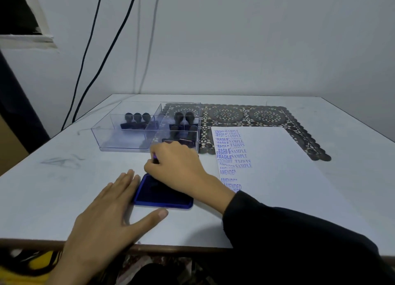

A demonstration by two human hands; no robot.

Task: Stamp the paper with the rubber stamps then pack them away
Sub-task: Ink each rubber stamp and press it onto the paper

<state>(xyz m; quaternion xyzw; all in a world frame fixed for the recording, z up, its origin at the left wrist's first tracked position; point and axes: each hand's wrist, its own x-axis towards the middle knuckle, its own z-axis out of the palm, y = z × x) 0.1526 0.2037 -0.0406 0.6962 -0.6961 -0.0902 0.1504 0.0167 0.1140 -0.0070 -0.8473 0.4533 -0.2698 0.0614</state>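
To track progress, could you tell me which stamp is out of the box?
The stamp the right hand grips near the blue ink pad; the other stamps sit inside the clear box.

A white desk (64, 177) is standing against a pale wall (235, 38). A dark openwork lace mat (245, 113) is lying flat along the desk's far side. Two black cables (92, 56) are hanging down the wall at far left. A yellow object (46, 261) is showing below the desk's near edge.
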